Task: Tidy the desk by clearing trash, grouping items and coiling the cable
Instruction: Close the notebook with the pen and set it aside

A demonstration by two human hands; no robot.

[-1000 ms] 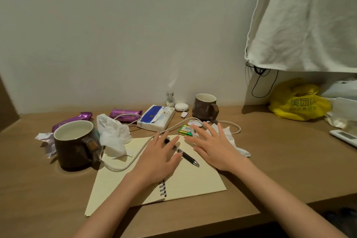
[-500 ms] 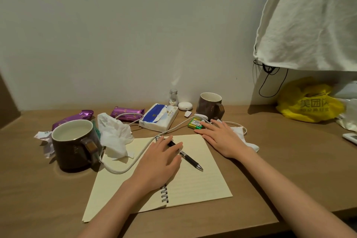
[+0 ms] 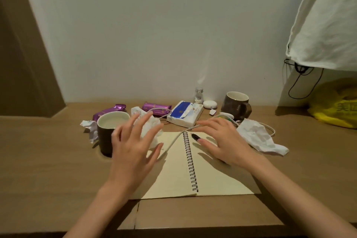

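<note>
Plainly the tidying has hardly begun, judging by how things lie. The open spiral notebook (image 3: 173, 177) sits in the middle of the desk (image 3: 48, 160), and the white cable (image 3: 172, 141) lies loose and uncoiled. It slants across the notebook's left page from the top of the spiral, and more of it loops on the desk behind and to the right of the notebook. The left hand (image 3: 133, 152) hovers over the notebook's left edge with fingers spread wide, holding nothing. It is in front of a crumpled tissue (image 3: 138, 110) and a brown mug (image 3: 105, 137) that stand just left of the notebook. The right hand (image 3: 222, 141) is spread palm-down over the top of the right page, also gripping nothing. A black pen (image 3: 195, 136) shows from under its fingers, though I cannot tell whether they touch it or the cable. Trash is still scattered: two purple wrappers (image 3: 156, 106) behind the notebook, a scrap of crumpled paper (image 3: 89, 127) left of the mug, and a flattened white tissue (image 3: 258, 137) right of the notebook. A tissue pack (image 3: 185, 116), a small bottle (image 3: 199, 95), a white round case (image 3: 210, 104) and a second mug (image 3: 236, 105) stand ungrouped behind the notebook. Clearing the trash, grouping the items and coiling the cable all appear still to be done.
</note>
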